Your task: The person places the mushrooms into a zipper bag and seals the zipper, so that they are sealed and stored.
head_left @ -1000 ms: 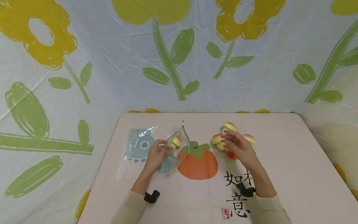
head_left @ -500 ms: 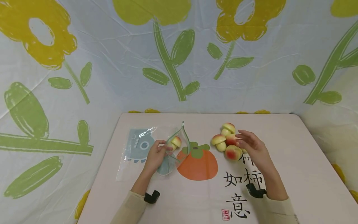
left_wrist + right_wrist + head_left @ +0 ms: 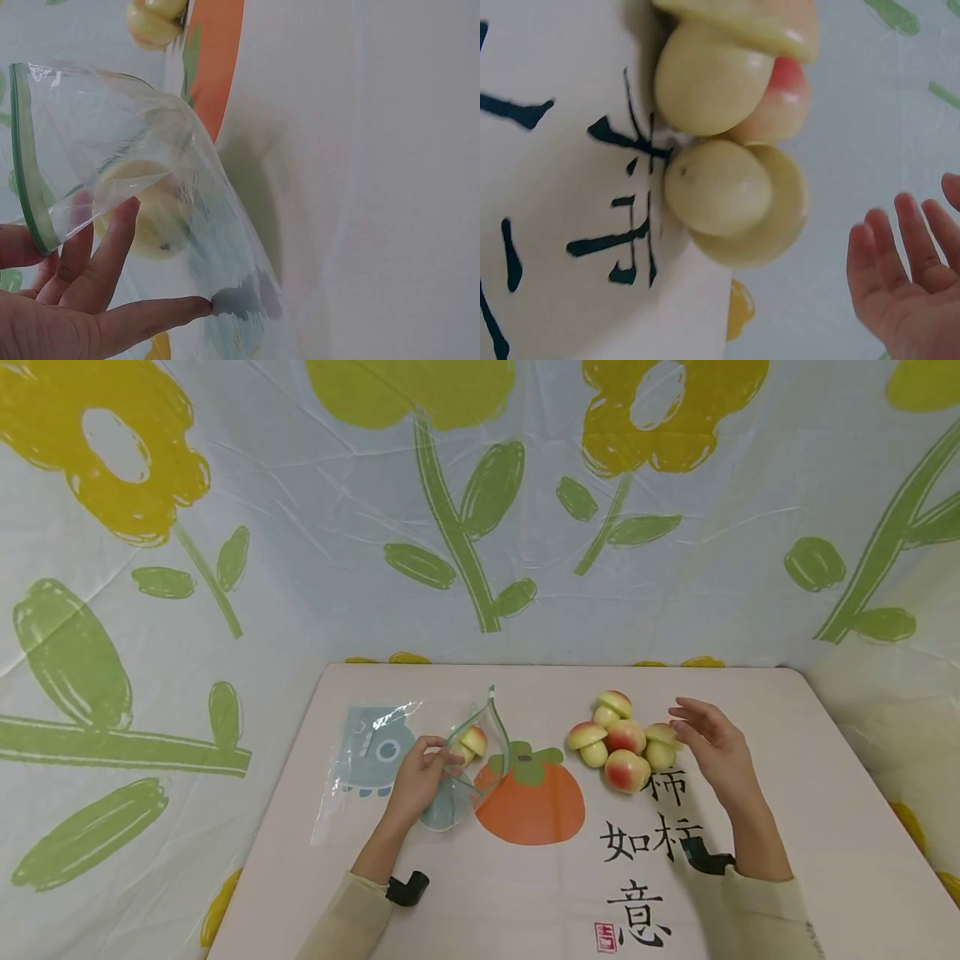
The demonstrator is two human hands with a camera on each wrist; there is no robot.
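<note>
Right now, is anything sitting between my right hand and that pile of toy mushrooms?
Nothing visible does. The right hand hovers open just right of the mushroom pile, with only bare table between them. The nearest mushroom is almost at the fingertips. The left hand holds the bag well off to the side.

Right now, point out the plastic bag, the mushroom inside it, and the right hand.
plastic bag (image 3: 372, 752), head view, flat printed part on the table.
mushroom in the bag (image 3: 474, 741), head view, its cap.
right hand (image 3: 712, 747), head view, middle of the hand.
</note>
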